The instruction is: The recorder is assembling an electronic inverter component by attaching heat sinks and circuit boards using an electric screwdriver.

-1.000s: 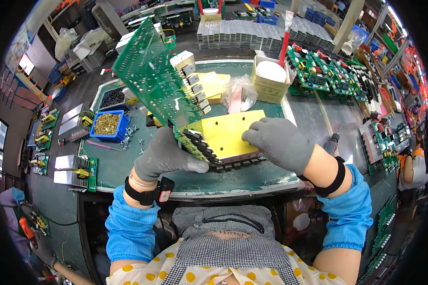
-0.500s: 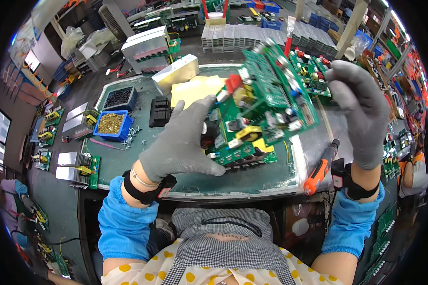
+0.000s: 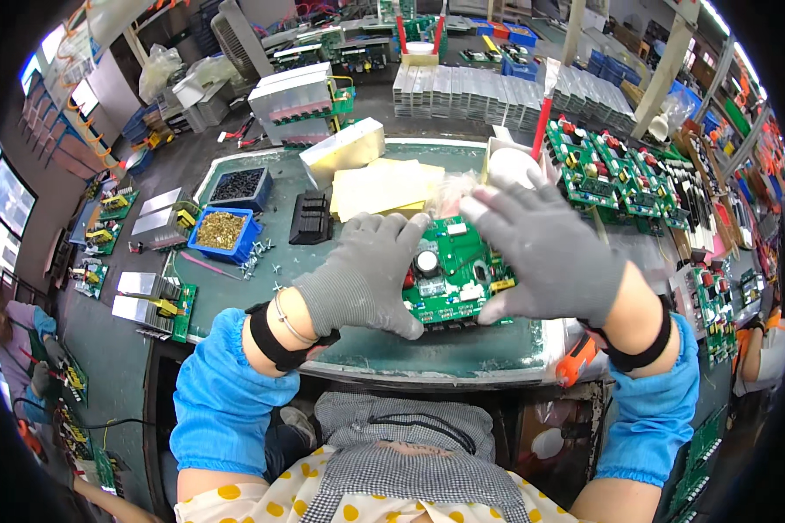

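The green circuit board (image 3: pixel 452 277) lies component side up on the bench (image 3: pixel 445 353), between my hands. My left hand (image 3: pixel 358 275) is open beside its left edge, fingers spread, thumb by the near corner. My right hand (image 3: pixel 554 257) is open too, reaching over the right edge and covering part of it. I can't tell whether either one touches the board. A strip of green surface runs from the board to the bench's pale front edge, with an orange tool handle (image 3: pixel 576 359) over at the right. I have room on my left as far as the blue bin (image 3: pixel 235 254) of brass-coloured pieces. Behind is tighter: yellow sheets (image 3: pixel 379 190) lie close beyond my left fingertips.
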Demonstrator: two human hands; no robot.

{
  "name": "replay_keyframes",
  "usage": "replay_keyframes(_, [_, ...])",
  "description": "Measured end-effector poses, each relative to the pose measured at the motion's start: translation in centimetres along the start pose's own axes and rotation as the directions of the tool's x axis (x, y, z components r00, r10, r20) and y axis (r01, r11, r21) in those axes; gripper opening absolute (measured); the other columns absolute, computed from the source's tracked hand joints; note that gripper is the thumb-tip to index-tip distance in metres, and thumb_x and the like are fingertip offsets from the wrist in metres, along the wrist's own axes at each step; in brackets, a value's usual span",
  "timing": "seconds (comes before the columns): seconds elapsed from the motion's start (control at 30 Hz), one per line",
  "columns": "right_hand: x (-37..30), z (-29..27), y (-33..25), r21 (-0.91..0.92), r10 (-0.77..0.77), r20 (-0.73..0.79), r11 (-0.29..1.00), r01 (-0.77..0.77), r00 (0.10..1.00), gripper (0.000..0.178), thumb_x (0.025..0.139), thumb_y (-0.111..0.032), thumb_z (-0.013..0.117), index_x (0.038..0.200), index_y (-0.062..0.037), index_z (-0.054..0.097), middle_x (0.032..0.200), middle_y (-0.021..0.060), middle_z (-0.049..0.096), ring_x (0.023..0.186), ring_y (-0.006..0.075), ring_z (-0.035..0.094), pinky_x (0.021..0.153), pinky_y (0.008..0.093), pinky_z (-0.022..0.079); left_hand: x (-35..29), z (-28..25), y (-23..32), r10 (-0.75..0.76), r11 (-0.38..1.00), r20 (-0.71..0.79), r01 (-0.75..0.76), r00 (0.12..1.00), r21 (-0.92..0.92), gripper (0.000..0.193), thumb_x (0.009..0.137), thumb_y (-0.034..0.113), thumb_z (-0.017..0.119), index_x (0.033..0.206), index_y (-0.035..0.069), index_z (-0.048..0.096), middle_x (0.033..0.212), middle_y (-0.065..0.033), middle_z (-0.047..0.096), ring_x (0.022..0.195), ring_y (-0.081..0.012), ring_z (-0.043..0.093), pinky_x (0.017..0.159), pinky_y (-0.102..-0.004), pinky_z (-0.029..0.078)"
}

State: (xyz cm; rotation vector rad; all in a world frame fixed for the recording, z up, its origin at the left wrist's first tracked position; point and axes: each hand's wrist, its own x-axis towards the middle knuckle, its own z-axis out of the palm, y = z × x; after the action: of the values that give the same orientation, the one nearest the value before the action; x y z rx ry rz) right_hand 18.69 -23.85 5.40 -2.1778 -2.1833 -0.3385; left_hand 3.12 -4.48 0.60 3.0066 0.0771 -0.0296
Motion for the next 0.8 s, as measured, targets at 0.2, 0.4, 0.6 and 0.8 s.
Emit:
replay_keyframes(0.2, [2.0, 4.1, -0.3, 0.047, 0.013, 0.208, 0.999, -0.024, 0.978, 0.132, 0.054, -0.083, 0.068, 0.148, 0.0017, 0.031, 0.142, 0.0277, 0.045, 0.138, 0.0442, 0.037, 0.115, 0.0594, 0.022, 0.2, 0.3, -0.6, 0.041, 0.999, 0.014, -0.04, 0.999, -0.03, 0.123, 0.051, 0.052, 0.083, 0.145, -0.007, 0.029, 0.13, -0.0224, 0.05, 0.123, -0.0382, 0.046, 0.112, -0.0453, 0.029])
replay_keyframes(0.4, [2.1, 5.1, -0.2, 0.179, -0.001, 0.278, 0.982, -0.051, 0.961, 0.127, 0.058, -0.076, 0.073, 0.153, -0.0069, 0.026, 0.145, 0.0267, 0.041, 0.141, 0.0436, 0.031, 0.115, 0.0586, 0.023, -0.6, 0.7, -2.4, 0.137, 0.967, -0.094, -0.154, 0.986, -0.202, 0.121, 0.055, 0.058, 0.082, 0.143, -0.01, 0.032, 0.131, -0.0244, 0.048, 0.125, -0.0417, 0.043, 0.112, -0.0491, 0.026])
replay_keyframes(0.6, [2.8, 4.8, -0.1, 0.209, -0.003, 0.293, 0.976, -0.061, 0.956, 0.12, 0.055, -0.065, 0.08, 0.149, -0.0063, 0.035, 0.143, 0.028, 0.041, 0.134, 0.0433, 0.04, 0.109, 0.0546, 0.032, -1.2, 0.9, -4.2, 0.147, 0.979, -0.077, -0.156, 0.986, -0.132, 0.124, 0.053, 0.062, 0.082, 0.14, -0.012, 0.032, 0.14, -0.0284, 0.042, 0.134, -0.0469, 0.036, 0.114, -0.0606, 0.018])
replay_keyframes(0.8, [3.8, 4.2, 0.0, 0.219, -0.024, 0.372, 0.974, -0.062, 0.928, 0.118, 0.052, -0.055, 0.086, 0.148, -0.0064, 0.037, 0.141, 0.0284, 0.042, 0.132, 0.0428, 0.042, 0.108, 0.0534, 0.032, -1.1, 1.0, -4.7, 0.133, 0.977, -0.045, -0.139, 0.99, -0.163, 0.125, 0.048, 0.06, 0.084, 0.139, -0.01, 0.034, 0.136, -0.027, 0.044, 0.133, -0.0461, 0.038, 0.114, -0.0621, 0.018])
